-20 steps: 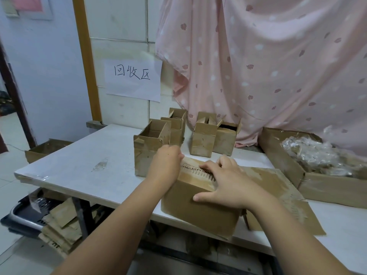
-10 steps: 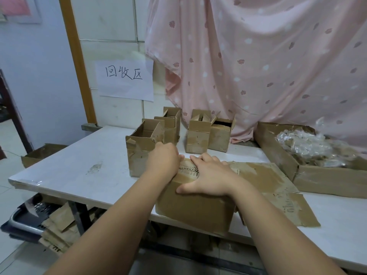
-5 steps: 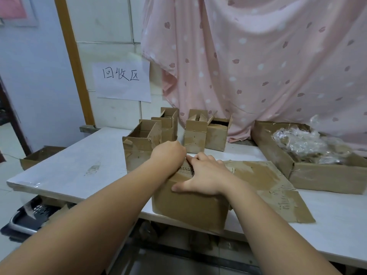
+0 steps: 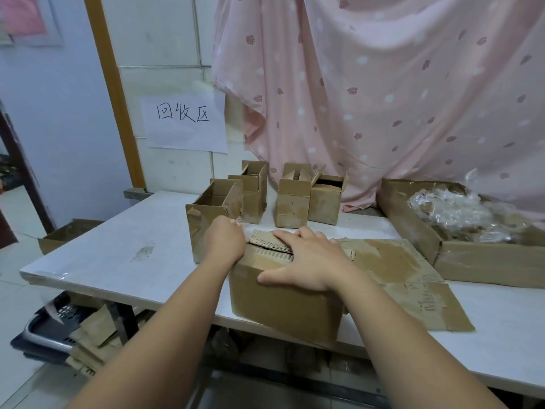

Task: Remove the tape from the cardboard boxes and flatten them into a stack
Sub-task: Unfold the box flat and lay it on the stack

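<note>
A brown cardboard box (image 4: pixel 283 305) stands at the front edge of the white table (image 4: pixel 118 255), overhanging it slightly. My right hand (image 4: pixel 306 261) lies flat on its top, fingers spread and pressing the torn corrugated flap. My left hand (image 4: pixel 225 242) is curled at the box's far left top corner, pinching a thin strip of clear tape (image 4: pixel 238 222) at its fingertips. A flattened cardboard sheet (image 4: pixel 407 278) lies on the table just right of the box.
Several small open boxes (image 4: pixel 212 214) stand behind, near the wall. A large shallow carton (image 4: pixel 472 261) with crumpled clear tape (image 4: pixel 460 214) sits at the right. Cardboard scraps and a dark crate (image 4: pixel 53 329) lie under the table at left. A pink curtain hangs behind.
My right hand slid left along the box top toward my left hand. My left hand stayed at the corner, closing on the tape. The view shifted slightly.
</note>
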`<state>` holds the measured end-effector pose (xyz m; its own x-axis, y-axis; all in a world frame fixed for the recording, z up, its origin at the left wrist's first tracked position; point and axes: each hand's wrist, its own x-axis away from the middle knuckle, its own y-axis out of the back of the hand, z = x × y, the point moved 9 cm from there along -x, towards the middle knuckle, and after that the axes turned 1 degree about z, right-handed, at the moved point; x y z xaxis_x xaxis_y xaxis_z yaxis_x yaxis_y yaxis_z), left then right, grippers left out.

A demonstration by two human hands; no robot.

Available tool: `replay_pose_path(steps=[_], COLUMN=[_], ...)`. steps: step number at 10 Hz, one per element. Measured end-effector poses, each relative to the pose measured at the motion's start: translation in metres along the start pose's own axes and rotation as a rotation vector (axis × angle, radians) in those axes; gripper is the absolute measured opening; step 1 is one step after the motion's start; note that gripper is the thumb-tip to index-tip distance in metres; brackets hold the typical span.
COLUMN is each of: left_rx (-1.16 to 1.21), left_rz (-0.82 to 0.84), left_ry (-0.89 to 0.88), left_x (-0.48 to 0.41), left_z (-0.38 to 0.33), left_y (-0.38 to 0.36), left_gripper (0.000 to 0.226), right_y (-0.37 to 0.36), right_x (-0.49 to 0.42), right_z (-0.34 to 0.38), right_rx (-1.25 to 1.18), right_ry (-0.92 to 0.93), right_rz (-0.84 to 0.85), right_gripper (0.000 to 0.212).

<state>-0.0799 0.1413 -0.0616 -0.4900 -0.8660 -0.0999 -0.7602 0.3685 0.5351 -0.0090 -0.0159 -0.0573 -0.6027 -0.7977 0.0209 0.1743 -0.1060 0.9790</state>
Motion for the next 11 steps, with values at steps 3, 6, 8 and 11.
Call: replay_pose_path(steps=[3, 6, 8, 11], left_rx=[0.874, 1.341, 1.026, 0.000], left_rz=[-0.017, -0.336, -0.256, 0.034], left_ry=[0.448, 0.335, -0.062, -0.311], left_x=[0.020, 0.047, 0.057, 0.058], left_z=[0.059, 0.070, 0.050, 0.022], left_y=[-0.021, -0.007, 0.030, 0.037], left_gripper=[0.023, 0.026, 0.015, 0.034], right_y=[0.001, -0.001, 0.000, 0.000], right_x=[0.001, -0.004, -0.005, -0.004], right_z=[0.001, -0.001, -0.002, -0.001], right_rx=[-0.026, -0.002, -0.009, -0.020], right_ry=[0.014, -0.002, -0.014, -0.015], right_rz=[0.001, 0.005, 0.001, -0.006], right_gripper=[0.089, 0.092, 0.091, 0.089])
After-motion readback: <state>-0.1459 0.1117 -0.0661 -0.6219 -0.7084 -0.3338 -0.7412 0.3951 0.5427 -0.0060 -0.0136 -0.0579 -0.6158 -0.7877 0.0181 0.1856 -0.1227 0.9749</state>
